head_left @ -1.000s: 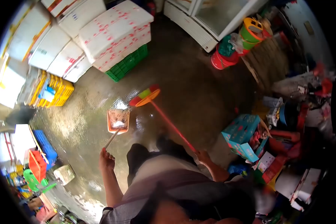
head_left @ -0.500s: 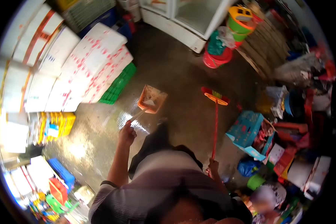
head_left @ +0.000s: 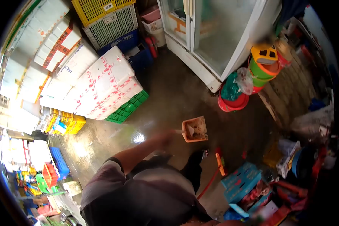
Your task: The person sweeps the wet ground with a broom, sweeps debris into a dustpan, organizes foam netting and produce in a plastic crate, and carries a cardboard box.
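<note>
Plenty of print around the room, and none of it sharp enough to read: red marks scattered over the white foam box (head_left: 101, 79), dark characters on the orange-red tape (head_left: 59, 49) of a box behind it, and a small white label (head_left: 108, 6) on the yellow crate (head_left: 96, 17), too tiny to make out.

Over to the left hand (head_left: 165, 140), a blur but closed around the pale handle (head_left: 179, 132) of the orange dustpan (head_left: 196, 129), its fingers impossible to separate. And there's the pan itself, out over the middle of the wet floor (head_left: 165, 94), well in from the floor's edge along the refrigerator (head_left: 226, 34), brown smears and a whitish patch inside. Whether its underside touches the floor, I can't tell.

The left arm (head_left: 139, 151) reaches across the front of the body, elbow bent, forearm slanting up and to the right from the short sleeve (head_left: 108, 171).

And the right hand? Out of sight, so how it is set I can't tell. The broom's red shaft (head_left: 209, 185) disappears behind the torso; its orange-and-red head (head_left: 220, 164) is toward the floor's right edge, just beside a corner of the turquoise box (head_left: 240, 182).
</note>
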